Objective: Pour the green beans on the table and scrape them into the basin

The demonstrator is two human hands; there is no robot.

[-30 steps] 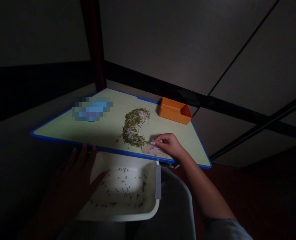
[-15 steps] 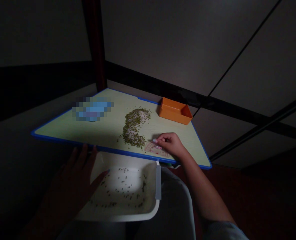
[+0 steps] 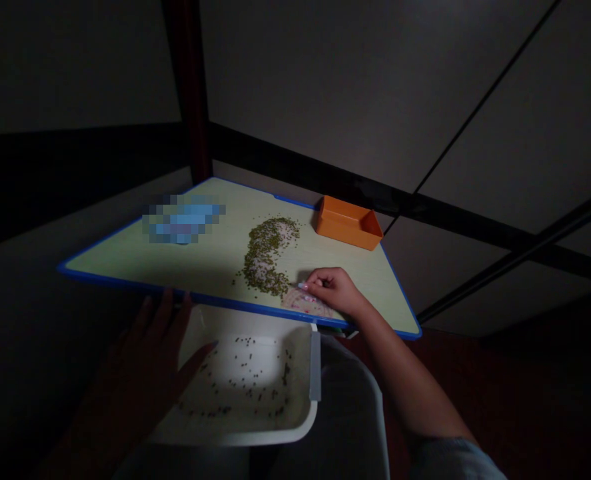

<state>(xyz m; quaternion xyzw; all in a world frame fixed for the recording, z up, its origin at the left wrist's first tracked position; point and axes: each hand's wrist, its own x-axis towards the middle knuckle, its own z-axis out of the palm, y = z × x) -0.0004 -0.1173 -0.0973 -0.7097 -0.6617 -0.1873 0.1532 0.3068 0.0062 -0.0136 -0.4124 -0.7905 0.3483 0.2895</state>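
My right hand [image 3: 332, 291] is closed in a pinch low over the table, palm down, on a flat, see-through piece with pink patterning [image 3: 306, 304]. That piece is roughly fan-shaped and lies against the tabletop; its exact kind is unclear. Just left of my fingertips spreads a pile of small green beans mixed with pale grains [image 3: 265, 257]. My left hand [image 3: 150, 353], dim in shadow, has its fingers spread beside the left side of a white basin [image 3: 255, 437]. Several dark grains are scattered over the basin's bottom, below the table's near edge.
The pale yellow table [image 3: 210, 267] has a raised blue edge. An orange open box [image 3: 348, 227] stands at its far right. A blurred-out blue item [image 3: 185, 220] lies at the left. Dark walls rise behind, and my legs are under the basin.
My right hand has shifted slightly left and down toward the pile, and the pink-patterned piece has moved left with it. My left hand and the basin stay about where they were.
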